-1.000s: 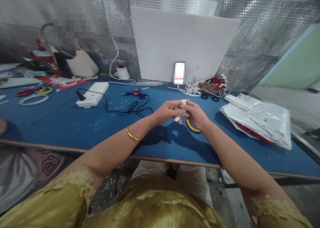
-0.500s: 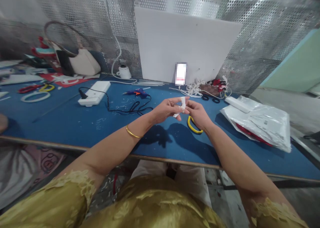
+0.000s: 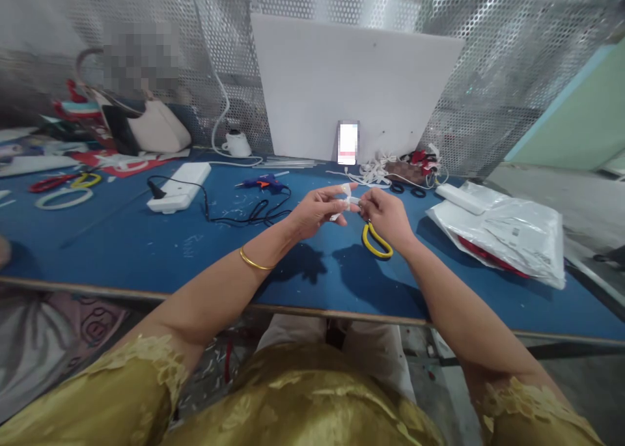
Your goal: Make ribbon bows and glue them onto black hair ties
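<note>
Above the blue table, my left hand (image 3: pixel 319 210) has a narrow white ribbon (image 3: pixel 347 199) looped about its fingers, with the thumb pressing on it. One short tail of the ribbon hangs below the thumb. My right hand (image 3: pixel 385 213) is closed, its thumb and fingertips pinching the ribbon's other end and drawing it out to the right. Under the right hand lies a pair of scissors with yellow handles (image 3: pixel 377 241), its blades hidden. Both hands cast shadows on the table.
A blue glue gun (image 3: pixel 266 183) with a black cord and a white power strip (image 3: pixel 180 187) lie to the left. Behind the hands, a lit phone (image 3: pixel 347 143) leans on a white board. White ribbons (image 3: pixel 381 170) are heaped beside it. Plastic-wrapped packages (image 3: pixel 508 231) are at right.
My right hand has pulled the ribbon end out to the right, where before both hands' fingers met around it. The view has shifted slightly, uncovering more of the scissors' handles.
</note>
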Demonstrator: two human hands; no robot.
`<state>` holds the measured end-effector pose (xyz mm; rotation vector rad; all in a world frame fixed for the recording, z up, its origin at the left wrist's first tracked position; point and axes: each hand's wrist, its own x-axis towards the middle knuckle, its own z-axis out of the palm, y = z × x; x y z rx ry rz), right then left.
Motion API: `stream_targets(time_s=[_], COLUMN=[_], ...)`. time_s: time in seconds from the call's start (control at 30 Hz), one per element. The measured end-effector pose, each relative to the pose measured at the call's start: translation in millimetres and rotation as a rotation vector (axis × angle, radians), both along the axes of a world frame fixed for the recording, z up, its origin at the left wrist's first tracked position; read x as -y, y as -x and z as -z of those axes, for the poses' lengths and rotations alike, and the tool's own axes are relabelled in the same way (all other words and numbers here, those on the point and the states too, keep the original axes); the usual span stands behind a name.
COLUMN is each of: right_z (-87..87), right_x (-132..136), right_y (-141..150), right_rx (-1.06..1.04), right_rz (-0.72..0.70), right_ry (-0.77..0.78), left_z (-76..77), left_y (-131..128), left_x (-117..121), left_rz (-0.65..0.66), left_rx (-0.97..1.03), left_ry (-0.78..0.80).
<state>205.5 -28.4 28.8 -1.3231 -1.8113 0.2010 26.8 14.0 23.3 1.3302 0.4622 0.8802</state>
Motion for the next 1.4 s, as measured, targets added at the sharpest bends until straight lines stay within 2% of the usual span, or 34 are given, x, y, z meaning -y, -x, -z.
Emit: stream_targets(time_s=[0.17,0.3,0.37,0.43,0.5,0.57,0.63,0.73,0.9,1.07,1.17,1.3,1.4], right_z=[-1.6,0.3,0.9,1.7,3.4,5.5,7.0,6.7,0.1,-2.5,0.2,3.9,6.4], right_x=[5.3,6.4,6.3,5.2,3.2,1.1,0.1,1.7,6.9,4.7,0.3,-2.6,-1.5], right_y=[1.7,3.3,5.2,7.9,10.9,13.4,14.8,13.9,6.9,1.4,-0.6,-0.6,2.1], right_rx=[0.117,0.243,0.242,0.128,-0.116,-0.354,-0.448,-0.351,-0.058,0.271,0.446,0.544,0.543], right_rz=[-0.004,0.046,0.034,-0.024,-0.103,-0.198,-0.283,-0.307,-0.202,-0.354,-0.378,-0.371,-0.369], right_ry=[-0.082,-0.183,-0.234,-0.253,-0.215,-0.100,0.033,0.092,0.002,-0.094,-0.157,-0.199,-0.225], left_z=[2.4,3.1,3.2,3.6,4.6,6.0,7.7,9.2,6.3,4.2,6.8,9.5,9.0], left_y=[0.6,-1.0,-2.3,-3.7,-5.2,-6.3,-6.9,-6.8,-5.9,-4.5,-4.7,-6.4,-7.7], left_x=[-3.1,-1.0,0.2,1.4,2.6,3.7,4.4,3.7,-1.6,-5.9,-7.1,-6.6,-4.5], left_rz=[-0.036,-0.081,-0.088,-0.075,-0.051,-0.027,-0.003,0.032,0.099,0.084,0.114,0.147,0.158], left_rx=[-0.038,-0.097,-0.101,-0.097,-0.088,-0.094,-0.117,-0.150,-0.112,-0.053,-0.065,-0.075,-0.086], left_ry=[-0.042,-0.110,-0.117,-0.117,-0.118,-0.119,-0.113,-0.081,0.082,0.173,0.175,0.177,0.183])
